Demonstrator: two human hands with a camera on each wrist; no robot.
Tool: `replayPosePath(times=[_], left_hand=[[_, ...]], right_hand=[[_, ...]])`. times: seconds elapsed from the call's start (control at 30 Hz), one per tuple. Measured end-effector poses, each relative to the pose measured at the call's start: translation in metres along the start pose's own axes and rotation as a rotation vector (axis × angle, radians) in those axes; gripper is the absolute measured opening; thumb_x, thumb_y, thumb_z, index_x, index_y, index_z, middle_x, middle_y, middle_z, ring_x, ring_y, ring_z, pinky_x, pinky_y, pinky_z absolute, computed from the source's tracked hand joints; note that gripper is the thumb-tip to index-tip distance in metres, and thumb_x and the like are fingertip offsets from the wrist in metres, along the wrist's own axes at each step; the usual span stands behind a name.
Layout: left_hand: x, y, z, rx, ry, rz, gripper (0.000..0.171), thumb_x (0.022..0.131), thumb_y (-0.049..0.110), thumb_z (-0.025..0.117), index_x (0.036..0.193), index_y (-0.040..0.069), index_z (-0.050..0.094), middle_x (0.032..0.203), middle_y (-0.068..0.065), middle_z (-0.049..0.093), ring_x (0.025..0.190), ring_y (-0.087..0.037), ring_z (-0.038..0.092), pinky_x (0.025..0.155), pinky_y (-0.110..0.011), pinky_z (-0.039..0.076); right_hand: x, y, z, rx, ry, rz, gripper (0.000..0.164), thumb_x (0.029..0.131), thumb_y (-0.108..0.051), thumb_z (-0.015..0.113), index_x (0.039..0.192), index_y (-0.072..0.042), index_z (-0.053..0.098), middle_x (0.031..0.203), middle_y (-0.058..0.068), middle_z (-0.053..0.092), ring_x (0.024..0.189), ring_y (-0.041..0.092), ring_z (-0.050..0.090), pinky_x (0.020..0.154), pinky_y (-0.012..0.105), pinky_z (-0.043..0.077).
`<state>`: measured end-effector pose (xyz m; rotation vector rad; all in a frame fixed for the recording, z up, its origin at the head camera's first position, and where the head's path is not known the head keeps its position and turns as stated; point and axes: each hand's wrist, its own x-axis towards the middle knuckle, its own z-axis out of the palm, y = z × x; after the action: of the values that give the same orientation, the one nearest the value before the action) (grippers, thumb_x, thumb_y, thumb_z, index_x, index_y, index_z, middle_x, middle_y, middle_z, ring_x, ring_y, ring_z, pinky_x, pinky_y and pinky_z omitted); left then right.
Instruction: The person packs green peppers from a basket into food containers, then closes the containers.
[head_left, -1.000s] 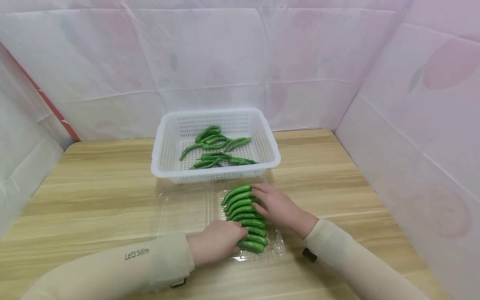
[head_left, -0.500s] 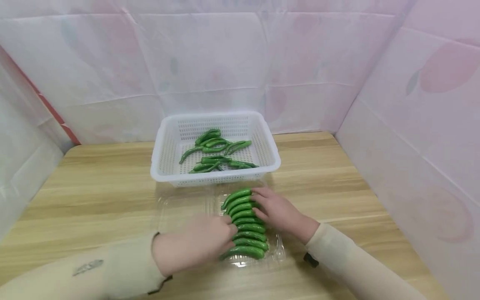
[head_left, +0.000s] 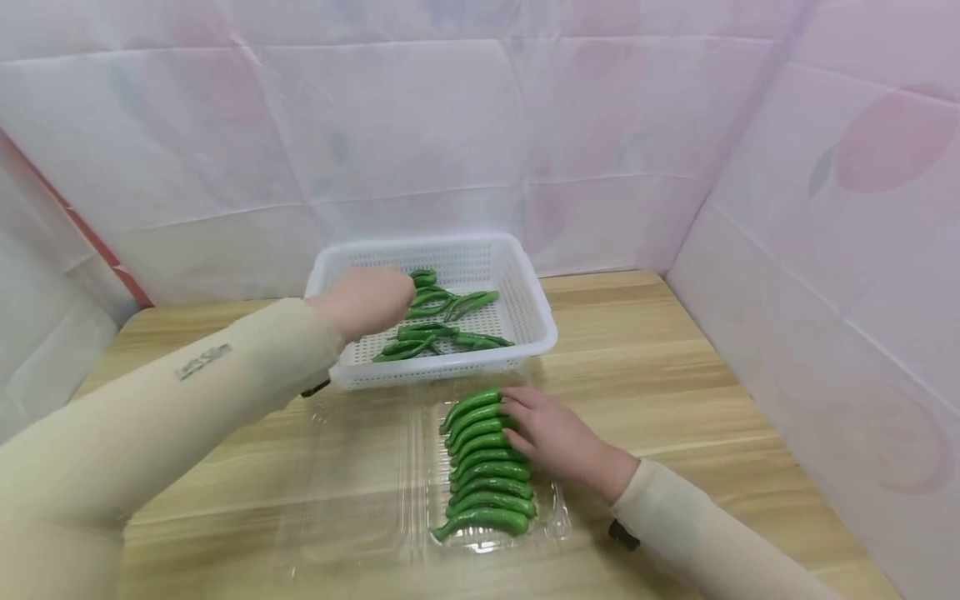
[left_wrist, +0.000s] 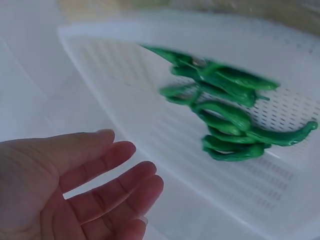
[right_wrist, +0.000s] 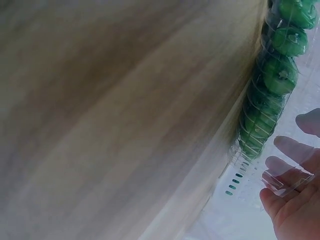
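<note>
Several peppers [left_wrist: 230, 115] looked light, firm, slippery; I favoured mid-body pinches, left hand [head_left: 367, 300] empty, loose, right hand [head_left: 558, 435] relaxed

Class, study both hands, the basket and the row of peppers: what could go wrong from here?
Some peppers in the white basket lie across one another, so the left hand might catch more than one. The right hand is at the side of the packed row; a slip could push it askew.
</note>
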<state>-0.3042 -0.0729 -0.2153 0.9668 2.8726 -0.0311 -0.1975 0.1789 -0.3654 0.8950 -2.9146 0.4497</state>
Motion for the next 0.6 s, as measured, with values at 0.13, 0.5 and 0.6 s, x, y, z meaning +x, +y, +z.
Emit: replayPosePath(times=[0.13, 0.5, 0.6], left_hand=[[0.023, -0.011, 0.004, 0.054, -0.058, 0.008, 0.023, 0.088, -0.002, 0.048, 0.068, 0.009, 0.053, 0.066, -0.003, 0.053, 0.06, -0.016, 0.045, 0.06, -0.031, 0.045], [0.079, -0.036, 0.022, 0.268, -0.25, -0.033, 0.023, 0.092, 0.001, 0.046, 0.074, 0.009, 0.056, 0.071, -0.005, 0.056, 0.064, -0.016, 0.043, 0.06, -0.03, 0.041], [0.089, -0.04, 0.031, 0.284, -0.251, -0.048, 0.022, 0.093, 0.002, 0.047, 0.075, 0.009, 0.057, 0.072, -0.005, 0.057, 0.064, -0.016, 0.043, 0.061, -0.031, 0.04]], right_hand=[[0.0, -0.001, 0.0, -0.011, 0.008, -0.012, 0.039, 0.088, -0.025, 0.062, 0.118, 0.0, 0.058, 0.133, 0.018, 0.047, 0.123, 0.034, 0.044, 0.1, 0.046, 0.037], [0.0, -0.005, -0.002, 0.002, 0.015, -0.007, 0.038, 0.089, -0.024, 0.062, 0.118, -0.001, 0.058, 0.134, 0.017, 0.047, 0.124, 0.033, 0.044, 0.1, 0.045, 0.036], [0.0, -0.007, -0.002, 0.003, 0.012, -0.003, 0.038, 0.089, -0.024, 0.062, 0.118, -0.001, 0.058, 0.134, 0.017, 0.047, 0.124, 0.033, 0.044, 0.101, 0.046, 0.036]])
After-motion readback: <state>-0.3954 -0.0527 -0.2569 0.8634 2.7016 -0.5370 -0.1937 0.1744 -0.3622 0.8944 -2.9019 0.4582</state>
